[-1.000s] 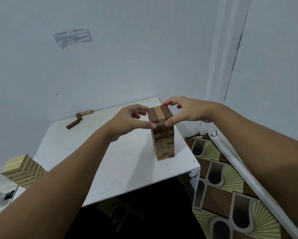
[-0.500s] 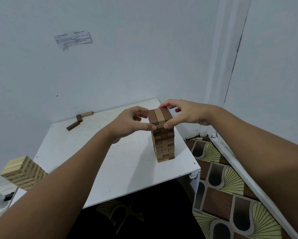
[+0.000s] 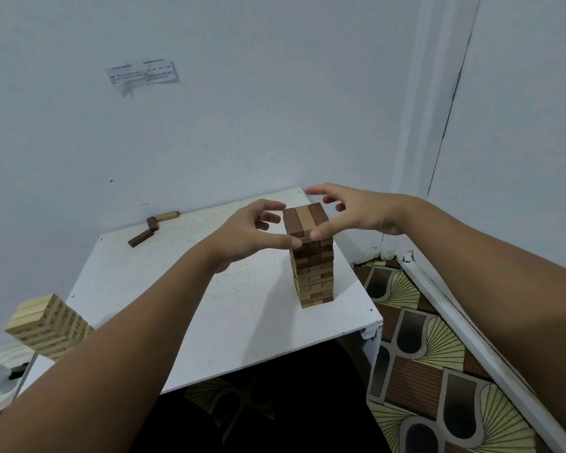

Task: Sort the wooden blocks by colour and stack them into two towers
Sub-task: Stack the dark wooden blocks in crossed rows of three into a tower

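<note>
Tabletop (image 3: 209, 322), white, centre of frame. A mixed tower (image 3: 311, 256) stands right of centre, near the right edge. Its top layer is three blocks: dark, light, dark. Layers below alternate brown and pale tones, so this stack does not look sorted by colour.

Left hand (image 3: 245, 233) sits just left of the tower top; its thumb tip touches the layer under the top one, the other fingers spread and loose, grasping nothing. Right hand (image 3: 357, 210) sits just right of the top; its thumb tip meets the same front edge, the fingers fanned out above and behind the top blocks, released. Neither hand grips a block.

A pale tower (image 3: 46, 325) stands at lower left of the frame, all light wood, partly hidden by the left forearm. Whether it rests on this tabletop cannot be told.

Three loose blocks (image 3: 152, 225) lie at the far left corner of the tabletop: two dark, one light.

Judgement: the light tower appears well advanced. The mixed tower needs taking apart, and the dark tower is not yet built. Most of the sorting is left.
</note>
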`<state>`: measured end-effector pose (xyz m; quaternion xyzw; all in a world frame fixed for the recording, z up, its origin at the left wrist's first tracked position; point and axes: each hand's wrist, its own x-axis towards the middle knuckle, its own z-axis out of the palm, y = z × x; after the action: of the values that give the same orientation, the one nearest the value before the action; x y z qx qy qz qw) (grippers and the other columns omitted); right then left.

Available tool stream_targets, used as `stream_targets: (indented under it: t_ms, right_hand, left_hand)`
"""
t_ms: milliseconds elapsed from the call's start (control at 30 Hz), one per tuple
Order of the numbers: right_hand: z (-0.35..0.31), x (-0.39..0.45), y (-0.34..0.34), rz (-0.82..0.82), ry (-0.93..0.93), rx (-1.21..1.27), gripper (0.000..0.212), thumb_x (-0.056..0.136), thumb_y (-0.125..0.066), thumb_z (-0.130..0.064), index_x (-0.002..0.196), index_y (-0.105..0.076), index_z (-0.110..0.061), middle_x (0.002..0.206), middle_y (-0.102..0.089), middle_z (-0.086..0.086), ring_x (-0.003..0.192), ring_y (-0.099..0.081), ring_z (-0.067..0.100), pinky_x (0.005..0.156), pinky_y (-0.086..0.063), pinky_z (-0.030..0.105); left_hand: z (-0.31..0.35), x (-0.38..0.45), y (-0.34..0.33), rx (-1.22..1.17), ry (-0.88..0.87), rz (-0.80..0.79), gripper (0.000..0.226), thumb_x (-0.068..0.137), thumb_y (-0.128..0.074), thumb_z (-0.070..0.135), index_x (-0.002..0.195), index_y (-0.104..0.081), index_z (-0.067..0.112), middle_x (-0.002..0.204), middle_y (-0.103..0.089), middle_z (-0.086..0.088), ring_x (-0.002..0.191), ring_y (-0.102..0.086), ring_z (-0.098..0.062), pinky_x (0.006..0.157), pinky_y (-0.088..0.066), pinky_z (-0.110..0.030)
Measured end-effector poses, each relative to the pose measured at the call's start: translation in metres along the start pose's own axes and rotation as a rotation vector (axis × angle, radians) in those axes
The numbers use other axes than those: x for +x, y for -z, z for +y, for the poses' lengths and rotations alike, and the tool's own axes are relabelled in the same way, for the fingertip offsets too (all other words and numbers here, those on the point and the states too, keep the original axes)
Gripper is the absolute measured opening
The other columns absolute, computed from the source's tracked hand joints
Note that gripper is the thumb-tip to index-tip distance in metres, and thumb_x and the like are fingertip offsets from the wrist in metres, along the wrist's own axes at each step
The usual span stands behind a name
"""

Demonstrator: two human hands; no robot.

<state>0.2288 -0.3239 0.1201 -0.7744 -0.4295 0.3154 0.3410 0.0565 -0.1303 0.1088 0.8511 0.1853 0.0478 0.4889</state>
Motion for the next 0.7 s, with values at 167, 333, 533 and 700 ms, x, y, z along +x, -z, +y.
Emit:
stream_targets:
  t_ms: [167, 333, 533, 700]
  right_hand:
    - [-0.029, 0.002, 0.002, 0.221, 0.043, 0.014, 0.103, 0.067, -0.035, -0.103, 0.153, -0.034, -0.048, 0.164, -0.029, -0.008, 0.152, -0.024, 0.02, 0.124, -0.015, 0.056]
    - [-0.08, 0.026, -0.013, 0.387, 0.213, -0.377, 0.066, 0.101, -0.029, -0.071, 0.138, -0.058, -0.025, 0.141, -0.053, 0.005, 0.136, -0.044, 0.026, 0.114, -0.036, 0.051]
    - [-0.149, 0.064, -0.073, 0.311, 0.241, -0.773, 0.057, 0.105, -0.036, -0.058, 0.153, -0.041, -0.029, 0.156, -0.04, 0.009, 0.143, -0.036, 0.031, 0.115, -0.031, 0.046]
    - [-0.147, 0.115, -0.152, 0.193, 0.225, -0.813, 0.052, 0.107, -0.038, -0.049, 0.155, -0.037, -0.027, 0.156, -0.039, 0.01, 0.141, -0.036, 0.033, 0.111, -0.034, 0.046]
  left_hand:
    - [0.009, -0.012, 0.022, -0.065, 0.014, 0.051, 0.107, 0.069, -0.078, 0.065, 0.159, -0.03, 0.032, 0.15, -0.051, -0.002, 0.138, -0.046, -0.024, 0.115, -0.036, -0.044]
    - [-0.011, -0.029, 0.064, 0.236, 0.013, 0.371, 0.069, 0.092, -0.074, 0.046, 0.152, -0.042, 0.03, 0.135, -0.056, 0.0, 0.127, -0.051, -0.022, 0.097, -0.047, -0.039]
    - [-0.061, -0.058, 0.095, 0.746, 0.202, 0.518, 0.068, 0.095, -0.065, 0.049, 0.152, -0.039, 0.023, 0.147, -0.046, -0.013, 0.136, -0.036, -0.034, 0.104, -0.042, -0.05]
    - [-0.111, -0.079, 0.101, 0.759, 0.336, 0.46, 0.064, 0.101, -0.06, 0.042, 0.155, -0.034, 0.02, 0.151, -0.039, -0.016, 0.139, -0.033, -0.037, 0.104, -0.042, -0.049]
